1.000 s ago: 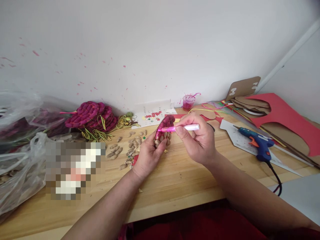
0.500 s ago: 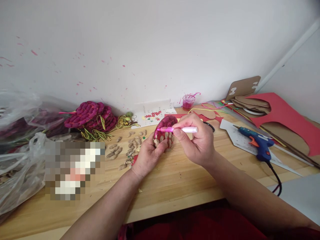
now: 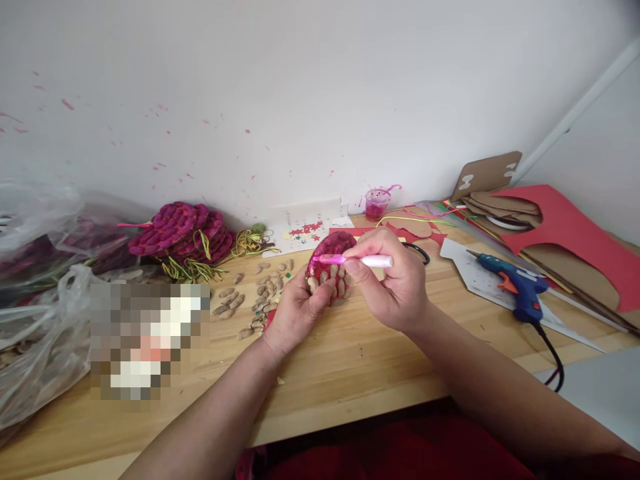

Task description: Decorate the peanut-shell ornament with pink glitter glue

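Observation:
My left hand grips the lower left of a round peanut-covered piece, tilted up above the table. Its upper part is magenta, while the peanuts lower down are bare tan. Between the thumb and fingers of my right hand is a white brush stained pink toward its tip. That tip touches the piece's left upper edge. Loose peanuts lie on the table just left of my left hand. Behind the hands, a clear cup holds pink liquid.
Magenta peanut pieces with yellow-green cords are stacked at the back left, beside plastic bags. A blue glue gun rests at right near red sheet and cardboard. Star-shaped bits lie on white paper at the back.
My right hand has moved slightly left with the brush. The held piece is turned a little, showing more of its bare peanuts.

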Available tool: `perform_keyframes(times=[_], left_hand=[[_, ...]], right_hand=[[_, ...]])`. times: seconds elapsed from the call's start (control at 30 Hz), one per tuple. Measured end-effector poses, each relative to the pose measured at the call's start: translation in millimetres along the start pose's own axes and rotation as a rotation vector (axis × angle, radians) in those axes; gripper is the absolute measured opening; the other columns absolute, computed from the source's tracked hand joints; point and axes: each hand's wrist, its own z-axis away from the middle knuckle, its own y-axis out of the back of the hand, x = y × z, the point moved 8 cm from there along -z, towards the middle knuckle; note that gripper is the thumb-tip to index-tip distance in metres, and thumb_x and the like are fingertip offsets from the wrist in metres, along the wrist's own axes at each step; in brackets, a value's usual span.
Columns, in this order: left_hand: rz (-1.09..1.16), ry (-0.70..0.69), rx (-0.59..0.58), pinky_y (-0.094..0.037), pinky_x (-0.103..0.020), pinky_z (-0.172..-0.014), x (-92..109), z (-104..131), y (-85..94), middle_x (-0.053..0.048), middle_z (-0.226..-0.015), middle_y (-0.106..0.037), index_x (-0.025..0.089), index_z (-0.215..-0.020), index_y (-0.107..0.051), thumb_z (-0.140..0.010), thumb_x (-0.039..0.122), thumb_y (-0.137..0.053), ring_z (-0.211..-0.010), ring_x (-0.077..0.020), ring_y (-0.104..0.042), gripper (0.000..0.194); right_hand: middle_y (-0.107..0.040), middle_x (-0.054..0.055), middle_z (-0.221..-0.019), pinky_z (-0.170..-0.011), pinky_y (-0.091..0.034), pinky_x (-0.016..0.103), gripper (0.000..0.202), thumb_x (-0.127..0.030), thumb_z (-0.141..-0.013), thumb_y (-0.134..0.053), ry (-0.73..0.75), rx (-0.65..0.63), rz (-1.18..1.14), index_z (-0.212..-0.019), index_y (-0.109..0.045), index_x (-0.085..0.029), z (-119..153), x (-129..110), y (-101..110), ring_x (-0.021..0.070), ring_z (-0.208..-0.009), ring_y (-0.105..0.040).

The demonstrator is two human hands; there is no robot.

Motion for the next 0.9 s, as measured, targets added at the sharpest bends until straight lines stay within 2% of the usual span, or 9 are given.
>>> perform_keyframes(times=[0.13,0.33,0.5,0.63,0.77,0.9], left_hand=[[0.022,0.01,-0.007,-0.048,-0.025,-0.066,0,0,-1.4,0.003,-0.07,-0.061,0.019,-0.113,-0.064,-0.093,0.038,-0.066,-0.066,-0.0131,-0.055,0.027],[-0.022,-0.008,0.003,-0.047,-0.024,-0.065,1,0,1.8,0.003,-0.073,-0.061,0.019,-0.105,-0.063,-0.094,0.037,-0.064,-0.064,-0.0117,-0.052,0.022],[-0.059,-0.024,0.003,-0.048,-0.024,-0.065,1,0,1.9,0.002,-0.078,-0.063,0.018,-0.108,-0.063,-0.095,0.037,-0.061,-0.067,-0.0124,-0.054,0.023],[-0.228,-0.034,0.087,-0.049,-0.026,-0.073,3,0,9.1,0.0,-0.087,-0.068,0.018,-0.117,-0.066,-0.095,0.033,-0.06,-0.075,-0.0146,-0.059,0.027],[-0.446,-0.119,0.165,-0.049,-0.029,-0.083,10,0,16.5,-0.003,-0.097,-0.072,0.019,-0.126,-0.066,-0.095,0.028,-0.059,-0.085,-0.0171,-0.062,0.033],[-0.534,-0.168,0.185,-0.05,-0.03,-0.08,12,0,18.6,-0.002,-0.088,-0.07,0.02,-0.122,-0.068,-0.095,0.028,-0.059,-0.078,-0.0169,-0.06,0.03]], right_hand=[[-0.068,0.001,-0.082,-0.074,-0.048,0.035,0.006,-0.017,-0.093,-0.065,0.005,0.017,0.051,-0.092,-0.061,-0.022,-1,-2,2,0.0166,-0.077,-0.062],[-0.069,0.002,-0.089,-0.074,-0.049,0.034,0.005,-0.019,-0.093,-0.066,-0.038,0.013,-0.065,-0.096,-0.063,-0.022,2,4,1,0.0165,-0.081,-0.064],[-0.069,0.002,-0.088,-0.075,-0.049,0.036,0.007,-0.017,-0.093,-0.065,-0.019,0.028,-0.028,-0.097,-0.064,-0.023,1,3,3,0.0181,-0.083,-0.063],[-0.068,0.002,-0.083,-0.076,-0.048,0.038,0.009,-0.016,-0.091,-0.066,0.044,-0.034,-0.015,-0.097,-0.065,-0.023,-2,-5,0,0.019,-0.082,-0.062],[-0.069,0.002,-0.08,-0.077,-0.048,0.04,0.011,-0.015,-0.089,-0.068,0.103,-0.051,0.057,-0.096,-0.064,-0.023,-3,-10,-2,0.0204,-0.083,-0.06],[-0.069,0.002,-0.082,-0.077,-0.049,0.04,0.013,-0.014,-0.088,-0.067,0.115,-0.038,0.005,-0.097,-0.064,-0.023,-2,-12,0,0.0201,-0.081,-0.061]])
